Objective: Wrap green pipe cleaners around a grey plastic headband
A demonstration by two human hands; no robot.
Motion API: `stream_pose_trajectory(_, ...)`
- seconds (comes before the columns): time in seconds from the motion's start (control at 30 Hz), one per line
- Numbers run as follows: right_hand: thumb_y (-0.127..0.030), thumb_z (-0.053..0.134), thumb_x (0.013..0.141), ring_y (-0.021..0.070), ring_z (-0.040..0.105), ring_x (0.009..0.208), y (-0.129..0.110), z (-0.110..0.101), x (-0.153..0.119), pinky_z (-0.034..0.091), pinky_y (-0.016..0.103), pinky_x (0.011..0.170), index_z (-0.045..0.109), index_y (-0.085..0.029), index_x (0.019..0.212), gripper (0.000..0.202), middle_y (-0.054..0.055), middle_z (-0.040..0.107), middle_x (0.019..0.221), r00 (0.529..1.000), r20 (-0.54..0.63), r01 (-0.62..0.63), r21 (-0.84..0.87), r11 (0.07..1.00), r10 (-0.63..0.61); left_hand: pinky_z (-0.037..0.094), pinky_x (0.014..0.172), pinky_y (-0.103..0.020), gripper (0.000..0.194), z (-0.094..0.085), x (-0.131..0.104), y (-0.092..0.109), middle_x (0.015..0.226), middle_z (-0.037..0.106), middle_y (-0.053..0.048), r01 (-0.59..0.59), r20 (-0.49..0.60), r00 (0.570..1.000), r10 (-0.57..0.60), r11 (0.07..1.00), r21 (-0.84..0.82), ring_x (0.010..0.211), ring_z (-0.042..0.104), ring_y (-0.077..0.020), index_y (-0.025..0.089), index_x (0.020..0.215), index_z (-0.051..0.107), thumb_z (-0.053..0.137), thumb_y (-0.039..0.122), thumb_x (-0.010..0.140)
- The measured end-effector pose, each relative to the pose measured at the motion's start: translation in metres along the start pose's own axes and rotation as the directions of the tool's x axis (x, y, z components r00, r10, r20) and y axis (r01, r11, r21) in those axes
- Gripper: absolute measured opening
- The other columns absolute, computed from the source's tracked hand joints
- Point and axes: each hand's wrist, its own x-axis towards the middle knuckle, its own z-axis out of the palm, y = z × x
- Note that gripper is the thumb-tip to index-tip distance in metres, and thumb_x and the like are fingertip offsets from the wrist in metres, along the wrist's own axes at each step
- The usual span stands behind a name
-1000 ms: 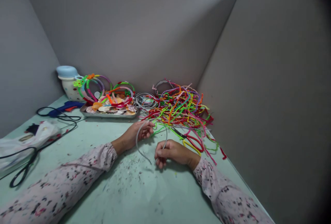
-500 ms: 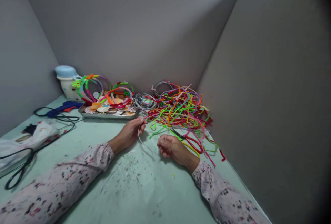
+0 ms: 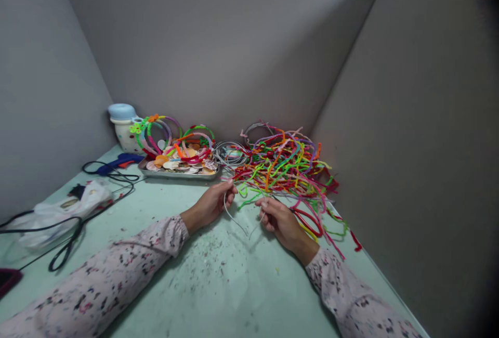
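Note:
My left hand [image 3: 214, 202] pinches a thin grey wire [image 3: 235, 222] between thumb and fingertips. The wire hangs down from it, bends to a point low in the middle and rises to my right hand [image 3: 281, 222], whose thumb and forefinger are closed on its other side. Together the two sides make an open loop just above the table. Close behind my right hand lie scissors with red handles [image 3: 311, 222], partly covered by the hand. A tangled heap of coloured pipe cleaners [image 3: 288, 164] lies beyond both hands.
A metal tray [image 3: 177, 174] of seashells and pipe-cleaner-wrapped hoops stands at the back, beside a coil of grey wire [image 3: 231, 155]. Leftward are a lidded cup [image 3: 127, 132], a blue glue gun [image 3: 117, 164], a black cord [image 3: 83, 221] and a white plastic bag [image 3: 52, 218]. Grey panels enclose the table.
The view has swung a little left. My hands still hold the wire, whose lower part has gone from a loose curve to a sharper point between them.

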Motion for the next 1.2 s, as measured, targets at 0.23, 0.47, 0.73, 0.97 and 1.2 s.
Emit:
stream_pose_trajectory(0.23,-0.035,0.064,0.079,0.0047,0.041,0.045,0.0021,-0.0006,0.0008,0.029,0.014,0.039,0.059,-0.017,0.081,0.018,-0.004,0.049,0.059,1.000,-0.012,0.016,-0.059,0.998,-0.017,0.018,0.035,-0.016,0.033,0.0024,-0.0009,0.0031,0.041,0.036,0.007,-0.021,-0.032,0.999,0.022,0.999,0.031,0.034,0.027,-0.0030,0.013,0.073,0.058,0.055,0.043,0.085)
stream_pose_trajectory(0.47,-0.039,0.063,0.081,0.0045,0.036,0.045,0.0043,-0.0035,0.0034,0.023,0.014,0.037,0.056,-0.017,0.074,0.024,-0.005,0.044,0.055,0.999,-0.025,0.025,-0.063,0.998,-0.027,0.016,0.034,-0.017,0.038,0.0076,-0.0031,0.0047,0.036,0.031,0.008,0.049,-0.018,0.999,-0.048,0.998,0.028,0.031,0.023,-0.0034,0.015,0.065,0.053,0.056,0.048,0.083)
stream_pose_trajectory(0.73,-0.038,0.057,0.084,0.0052,0.040,0.040,0.0039,-0.0015,0.0004,0.026,0.016,0.038,0.054,-0.016,0.074,0.025,-0.005,0.048,0.050,0.998,0.045,-0.036,-0.169,0.985,0.045,0.034,0.041,-0.013,0.025,0.0037,-0.0021,0.0038,0.055,0.052,0.003,0.038,-0.028,0.999,-0.038,0.999,-0.015,0.043,0.045,-0.0034,0.011,0.089,0.065,0.062,0.034,0.081)
stream_pose_trajectory(0.97,-0.041,0.055,0.085,0.0054,0.043,0.040,0.0036,0.0019,-0.0026,0.030,0.017,0.041,0.056,-0.015,0.079,0.027,-0.004,0.052,0.052,0.997,0.077,0.000,-0.257,0.966,0.020,0.040,0.045,-0.012,0.014,0.0015,-0.0020,0.0023,0.060,0.053,0.002,0.051,0.000,0.999,-0.051,0.997,-0.054,0.048,0.049,-0.0039,0.012,0.087,0.063,0.064,0.020,0.076)
stream_pose_trajectory(1.2,-0.048,0.054,0.084,0.0061,0.040,0.039,0.0045,0.0028,0.0000,0.028,0.018,0.038,0.059,-0.016,0.082,0.033,-0.004,0.051,0.050,0.999,0.006,0.047,-0.196,0.979,-0.046,0.030,0.039,-0.012,0.012,0.0008,-0.0014,0.0016,0.057,0.048,0.003,0.043,0.014,0.999,-0.043,0.999,-0.008,0.045,0.043,-0.0036,0.012,0.081,0.060,0.063,0.019,0.071)
